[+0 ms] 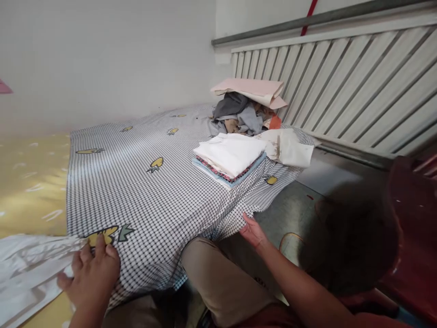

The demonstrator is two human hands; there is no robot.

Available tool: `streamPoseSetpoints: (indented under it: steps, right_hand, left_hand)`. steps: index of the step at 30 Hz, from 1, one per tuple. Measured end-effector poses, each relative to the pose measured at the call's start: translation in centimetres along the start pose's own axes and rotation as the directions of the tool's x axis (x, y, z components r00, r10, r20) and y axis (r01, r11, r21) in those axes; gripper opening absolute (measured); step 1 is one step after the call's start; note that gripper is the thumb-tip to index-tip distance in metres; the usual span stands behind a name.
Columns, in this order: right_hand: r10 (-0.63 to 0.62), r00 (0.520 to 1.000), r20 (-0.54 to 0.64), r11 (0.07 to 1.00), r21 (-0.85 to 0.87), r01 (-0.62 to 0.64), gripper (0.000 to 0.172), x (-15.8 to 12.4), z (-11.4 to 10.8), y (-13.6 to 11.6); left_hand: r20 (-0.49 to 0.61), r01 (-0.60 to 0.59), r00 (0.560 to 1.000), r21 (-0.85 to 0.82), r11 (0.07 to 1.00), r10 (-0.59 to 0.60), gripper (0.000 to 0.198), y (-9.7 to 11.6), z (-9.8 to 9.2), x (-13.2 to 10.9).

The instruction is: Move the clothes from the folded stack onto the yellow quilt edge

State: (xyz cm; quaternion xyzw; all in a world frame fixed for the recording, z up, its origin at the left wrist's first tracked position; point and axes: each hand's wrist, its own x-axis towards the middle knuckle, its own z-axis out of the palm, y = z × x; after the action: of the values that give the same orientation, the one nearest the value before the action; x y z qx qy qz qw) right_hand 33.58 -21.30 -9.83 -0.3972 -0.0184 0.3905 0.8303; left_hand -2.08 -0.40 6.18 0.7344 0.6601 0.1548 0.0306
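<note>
Right hand (253, 231) has its grip pinching the near-right edge of the black-and-white checked pineapple-print fabric sheet (189, 193), which spreads far and left; left hand (93, 271) rests unclenched on its near-left edge.

White cloth (32, 269) cut off by left edge; dark red object (418, 214) by right.

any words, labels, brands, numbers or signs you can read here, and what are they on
None: no word, label, brand, number or sign can be read in this view.
Checked cloth: printed yellow motifs, no lettering.
Yellow cloth: white strokes that do not read as letters.
Off-white piece beside the folded stack: brownish marks, too unclear to read.
</note>
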Motion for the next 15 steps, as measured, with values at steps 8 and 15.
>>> streamPoseSetpoints:
  steps: [8,15]
  right_hand:
    - [-0.039,0.999,0.014,0.999,-0.016,0.039,0.051,0.9,-0.7,0.3]
    - [-0.139,0.985,-0.101,0.979,-0.164,0.121,0.022,2.5,-2.8,2.0]
  left_hand:
    - [0.014,0.008,1.000,0.021,1.000,-0.008,0.068,-0.8,0.5,0.3]
    - [0.034,0.023,0.999,0.042,0.999,-0.024,0.067,-0.5,0.3,0.3]
